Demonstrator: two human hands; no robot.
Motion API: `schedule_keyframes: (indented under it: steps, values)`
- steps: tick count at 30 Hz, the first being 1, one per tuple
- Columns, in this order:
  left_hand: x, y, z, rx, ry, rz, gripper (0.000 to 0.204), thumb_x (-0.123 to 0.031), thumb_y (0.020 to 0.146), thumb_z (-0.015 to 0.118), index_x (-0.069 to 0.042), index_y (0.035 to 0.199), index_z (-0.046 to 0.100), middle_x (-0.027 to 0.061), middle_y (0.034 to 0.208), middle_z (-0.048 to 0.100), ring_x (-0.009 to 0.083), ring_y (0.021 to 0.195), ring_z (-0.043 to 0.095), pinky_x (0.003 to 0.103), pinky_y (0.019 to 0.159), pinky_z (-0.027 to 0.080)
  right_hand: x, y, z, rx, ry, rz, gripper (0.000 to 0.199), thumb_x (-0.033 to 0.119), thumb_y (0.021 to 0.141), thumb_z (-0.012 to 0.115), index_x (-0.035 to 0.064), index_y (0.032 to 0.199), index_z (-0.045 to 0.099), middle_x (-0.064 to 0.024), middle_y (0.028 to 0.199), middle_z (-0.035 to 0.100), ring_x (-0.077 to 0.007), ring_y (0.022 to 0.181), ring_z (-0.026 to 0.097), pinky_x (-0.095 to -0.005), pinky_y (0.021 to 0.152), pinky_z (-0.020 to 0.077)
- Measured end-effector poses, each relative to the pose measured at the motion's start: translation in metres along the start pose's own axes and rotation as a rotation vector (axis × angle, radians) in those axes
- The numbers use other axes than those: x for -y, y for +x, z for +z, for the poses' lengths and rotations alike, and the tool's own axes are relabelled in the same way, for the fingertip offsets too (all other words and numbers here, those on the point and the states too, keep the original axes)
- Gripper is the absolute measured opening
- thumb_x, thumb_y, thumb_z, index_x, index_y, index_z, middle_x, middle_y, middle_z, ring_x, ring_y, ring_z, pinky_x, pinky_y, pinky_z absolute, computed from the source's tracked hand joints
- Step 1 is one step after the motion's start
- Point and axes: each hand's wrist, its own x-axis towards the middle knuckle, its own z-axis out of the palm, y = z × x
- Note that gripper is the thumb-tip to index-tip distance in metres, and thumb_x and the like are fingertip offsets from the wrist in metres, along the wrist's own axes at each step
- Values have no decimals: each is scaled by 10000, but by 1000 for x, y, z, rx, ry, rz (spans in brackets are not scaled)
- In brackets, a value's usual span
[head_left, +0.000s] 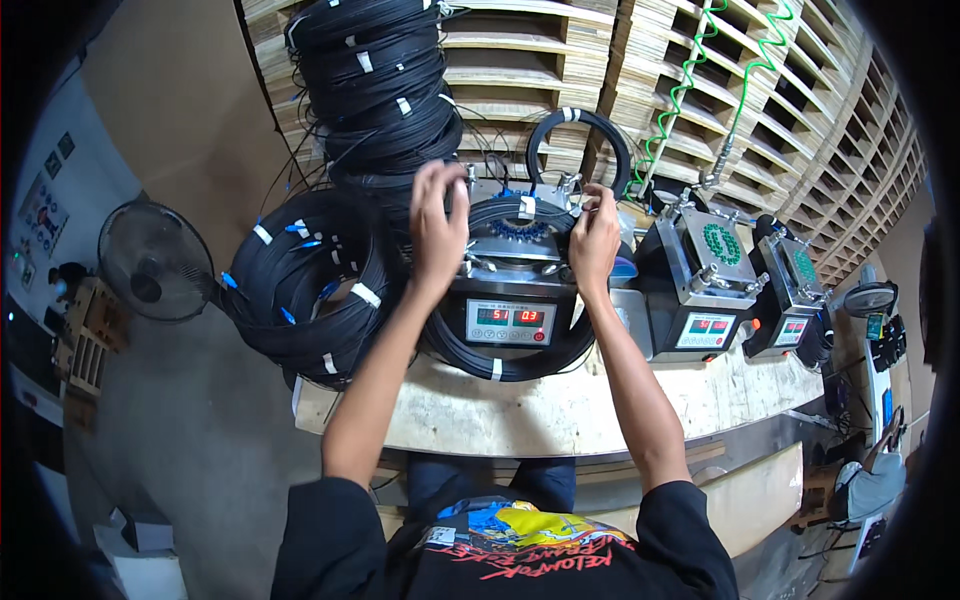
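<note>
The left hand (pixel 441 225) hovers above the left side of a boxy metal machine (pixel 510 322), fingers raised, a little spread and seemingly bare of any load. The right hand (pixel 596 240) is at the machine's upper right corner with fingers bent; I cannot tell whether it grips the cable or a clamp there. A round coil of smooth black cable (pixel 535 368), bound with white tape, loops around the machine's front and across its top, resting on the pale, grainy plywood counter (pixel 470 420). To the left sits a thick drum-shaped bundle of black cable (pixel 270 285) with slim blue plastic connectors (pixel 230 281). At right, a steel-topped machine (pixel 690 290) carries a ring of green pieces (pixel 722 243).
</note>
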Motion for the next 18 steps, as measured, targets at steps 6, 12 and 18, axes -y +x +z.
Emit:
schedule_keyframes:
  steps: [6,12,18]
  values:
    - [-24,-91,-40,247,372,188,453,-519,875,719,-105,1057,688,229,1506,402,470,1401,345,644,1135,247,4,0,3,-23,37,-14,250,-54,927,516,14,1154,595,-166,879,634,-325,802,634,-411,746,490]
    - [5,-100,-40,84,65,111,261,-231,973,670,-9,1061,567,276,1462,420,454,1346,439,541,1128,350,8,0,3,2,61,21,261,-45,907,509,12,1148,593,-175,919,637,-348,843,634,-445,764,481]
    - [7,-104,-34,-142,167,146,197,-23,987,568,6,1173,511,234,1268,557,377,1184,575,466,1035,483,4,0,2,25,69,60,251,-37,891,513,5,1125,590,-186,942,636,-371,869,636,-468,773,477]
